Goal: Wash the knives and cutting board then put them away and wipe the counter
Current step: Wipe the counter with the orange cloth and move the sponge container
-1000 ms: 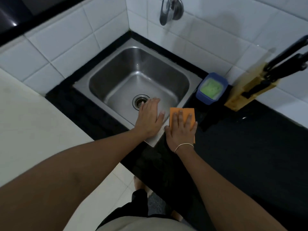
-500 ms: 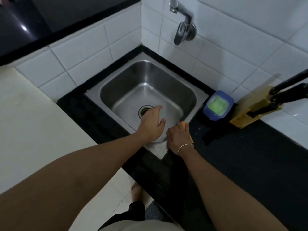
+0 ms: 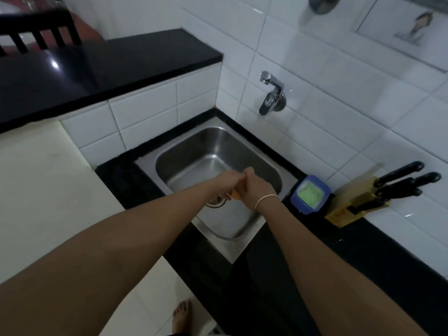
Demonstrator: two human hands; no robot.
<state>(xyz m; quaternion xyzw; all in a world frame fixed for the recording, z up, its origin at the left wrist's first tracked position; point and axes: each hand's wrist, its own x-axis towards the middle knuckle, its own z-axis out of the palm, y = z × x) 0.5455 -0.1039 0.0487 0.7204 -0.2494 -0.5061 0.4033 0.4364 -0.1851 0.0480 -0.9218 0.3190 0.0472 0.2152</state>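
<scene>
Both arms are reaching forward over the steel sink (image 3: 242,248). The left hand (image 3: 224,181) and right hand (image 3: 258,187) are pressing together, both gripping a bunched orange cloth (image 3: 235,195) between them above the basin. Only a small crumpled corner is showing. 3 black-handled knives (image 3: 397,184) are standing in a wooden block (image 3: 349,210) on the black counter (image 3: 363,251).

An orange cloth (image 3: 235,194) is seen above a steel-grey sink (image 3: 252,154), set in a black counter (image 3: 378,251); white tiles (image 3: 339,117) are behind, a blue tub (image 3: 309,207) at right.
</scene>
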